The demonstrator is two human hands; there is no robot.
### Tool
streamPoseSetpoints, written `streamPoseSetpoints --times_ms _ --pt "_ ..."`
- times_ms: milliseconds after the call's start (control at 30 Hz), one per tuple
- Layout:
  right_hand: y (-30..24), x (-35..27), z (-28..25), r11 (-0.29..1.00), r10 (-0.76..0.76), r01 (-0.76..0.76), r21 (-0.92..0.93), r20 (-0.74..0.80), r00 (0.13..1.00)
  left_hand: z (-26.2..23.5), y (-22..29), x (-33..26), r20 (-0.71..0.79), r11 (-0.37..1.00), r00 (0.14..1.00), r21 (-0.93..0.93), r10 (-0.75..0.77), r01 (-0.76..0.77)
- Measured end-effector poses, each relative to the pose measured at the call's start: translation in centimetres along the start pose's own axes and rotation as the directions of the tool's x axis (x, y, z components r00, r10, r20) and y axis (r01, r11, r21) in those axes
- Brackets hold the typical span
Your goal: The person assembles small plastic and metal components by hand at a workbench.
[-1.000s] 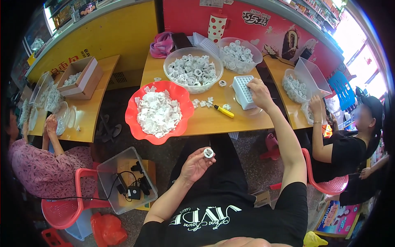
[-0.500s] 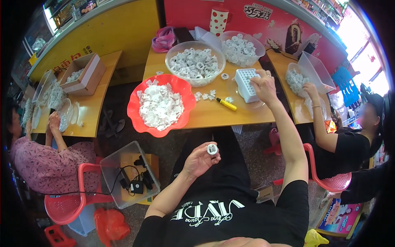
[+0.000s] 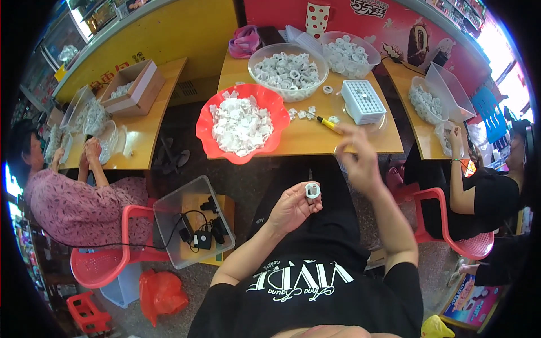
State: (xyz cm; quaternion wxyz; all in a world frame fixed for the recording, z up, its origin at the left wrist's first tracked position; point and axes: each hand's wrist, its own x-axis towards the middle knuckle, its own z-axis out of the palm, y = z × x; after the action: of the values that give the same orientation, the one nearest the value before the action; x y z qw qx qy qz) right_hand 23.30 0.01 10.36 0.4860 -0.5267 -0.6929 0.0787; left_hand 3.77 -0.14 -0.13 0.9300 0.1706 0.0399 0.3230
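Note:
My left hand (image 3: 296, 205) is closed round a small round white plastic part (image 3: 313, 190), held over my lap with its open face up. My right hand (image 3: 360, 160) is over the table's near edge, blurred by motion with fingers curled; whether anything is in them cannot be made out. Just beyond it lies a yellow-handled tool (image 3: 329, 124), partly behind the fingers. A white block with rows of holes (image 3: 363, 98) stands on a clear round dish. To the left, a red scalloped bowl (image 3: 205, 132) is heaped with flat white pieces (image 3: 242, 124).
A clear bowl (image 3: 259, 56) of white rings sits at the back, beside another clear bowl (image 3: 369, 50) of white parts. Loose white pieces (image 3: 304, 114) lie near the tool. A clear bin (image 3: 169, 248) with cables stands left of me. People work at tables on both sides.
My right hand has left the holed block and come toward me and my left hand. The left hand still holds the round part. The whole view has shifted, moving the table rightward and up.

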Motion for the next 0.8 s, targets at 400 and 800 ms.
streamPoseSetpoints --times_ms 400,800 --pt "-5.3 -8.2 2.3 0.995 -0.100 0.100 0.004 0.046 0.994 1.4 -1.0 -2.5 0.055 0.980 0.998 0.197 0.018 -0.028" --pt "-4.0 -6.6 0.8 0.986 -0.129 0.145 -0.078 0.182 0.975 -0.3 0.1 -2.7 0.007 0.995 0.999 0.095 0.037 -0.038"
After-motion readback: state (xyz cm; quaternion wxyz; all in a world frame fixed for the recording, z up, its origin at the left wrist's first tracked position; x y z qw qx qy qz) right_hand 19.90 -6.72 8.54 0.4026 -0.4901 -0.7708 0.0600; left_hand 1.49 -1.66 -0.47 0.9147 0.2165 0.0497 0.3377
